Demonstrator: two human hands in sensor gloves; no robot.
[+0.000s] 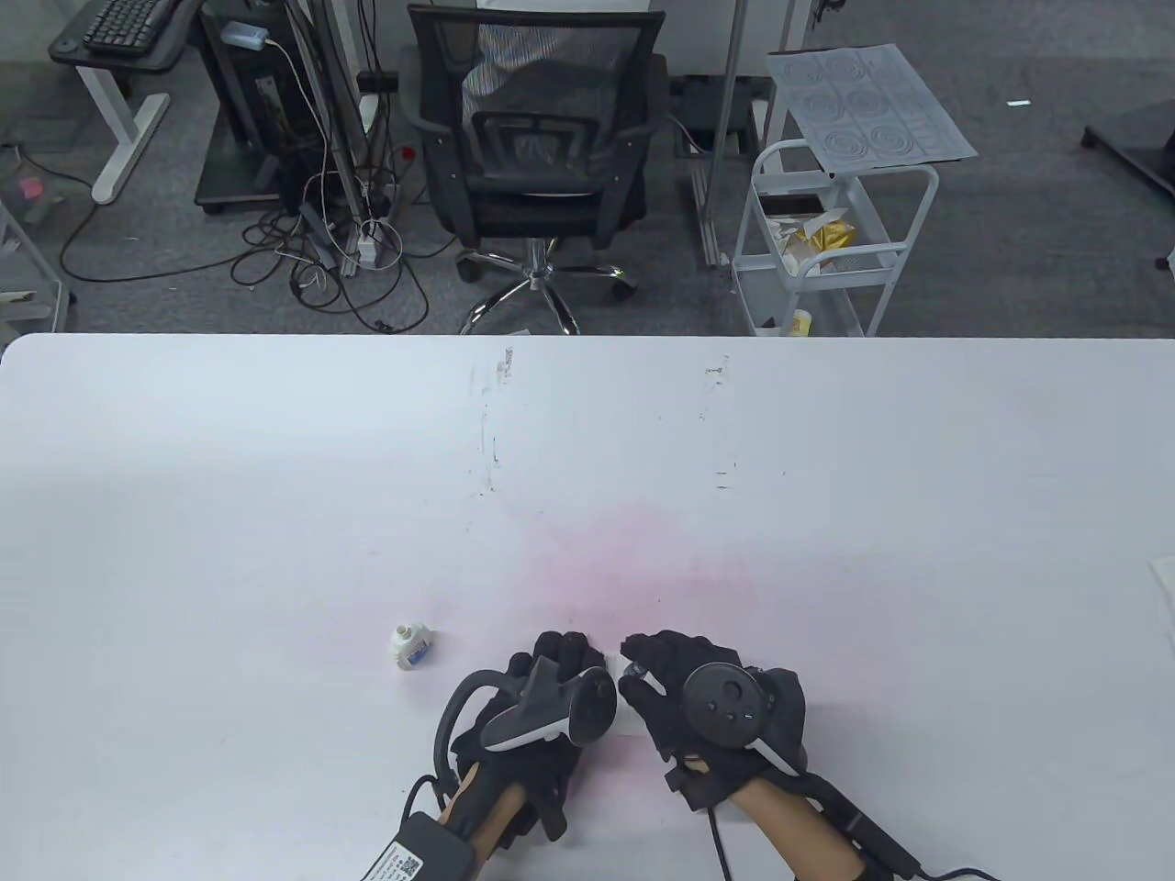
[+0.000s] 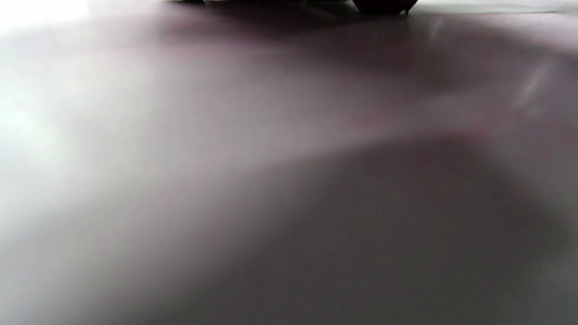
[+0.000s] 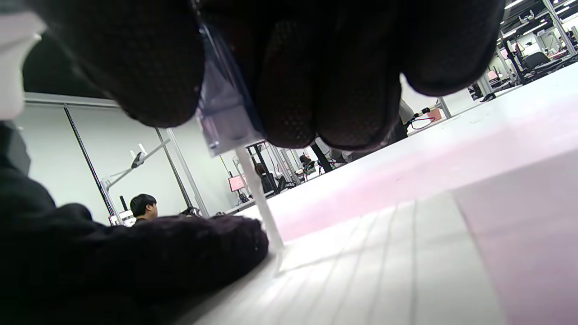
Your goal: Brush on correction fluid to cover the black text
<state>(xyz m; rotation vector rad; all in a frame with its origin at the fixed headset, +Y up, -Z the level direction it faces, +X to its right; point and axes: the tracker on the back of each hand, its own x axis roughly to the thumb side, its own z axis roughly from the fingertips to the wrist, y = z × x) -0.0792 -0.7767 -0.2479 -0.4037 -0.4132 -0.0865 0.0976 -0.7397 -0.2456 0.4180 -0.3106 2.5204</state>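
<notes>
A small white correction-fluid bottle (image 1: pixel 412 646) lies uncapped on the table, left of my hands. My right hand (image 1: pixel 684 690) pinches the translucent brush cap (image 3: pixel 226 113). Its white brush stem (image 3: pixel 262 203) reaches down and its tip touches a white lined paper (image 3: pixel 384 253). My left hand (image 1: pixel 560 670) rests flat on the table and presses the paper's left side; its fingers (image 3: pixel 180 253) lie right beside the brush tip. A strip of the paper (image 1: pixel 613 657) shows between the hands. No black text shows in any view. The left wrist view is blurred table surface.
The white table (image 1: pixel 275 514) has a pink stain (image 1: pixel 624 560) beyond my hands. An office chair (image 1: pixel 537 156) and a white cart (image 1: pixel 831 239) stand past the far edge. A white sheet edge (image 1: pixel 1164 587) lies at the right border.
</notes>
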